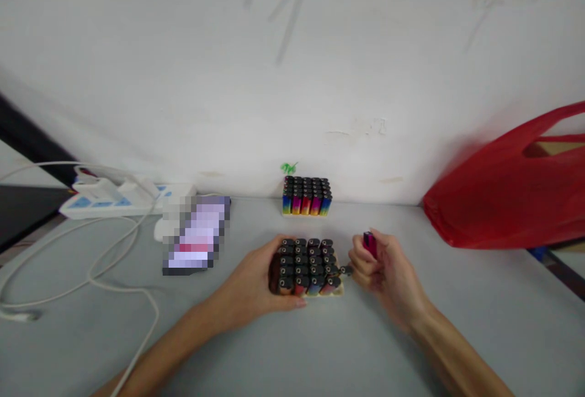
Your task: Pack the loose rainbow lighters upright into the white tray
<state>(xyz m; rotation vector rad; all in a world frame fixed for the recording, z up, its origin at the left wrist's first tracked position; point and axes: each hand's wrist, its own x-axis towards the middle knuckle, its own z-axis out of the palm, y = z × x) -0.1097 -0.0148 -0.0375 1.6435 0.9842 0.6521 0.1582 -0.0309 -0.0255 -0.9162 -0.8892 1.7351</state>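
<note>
My left hand (258, 275) is wrapped around the left side of a tray of lighters (307, 263), thumb at the near edge and fingers at the far edge. The lighters stand upright in rows with black tops facing me; a strip of pale tray (339, 290) shows at the right. Just right of the tray, my right hand (381, 266) is closed on a magenta lighter (370, 244), its top end poking out above the curled fingers. A second black lighter top (346, 271) sticks out by those fingers, toward the tray; its body is hidden.
Behind, against the wall, stands another block of colourful lighters (306, 197). At left lie a phone (198, 235), a white power strip (132, 197) and a loose white cable (114, 289). A red plastic bag (507, 189) sits at right on the grey table (329, 354).
</note>
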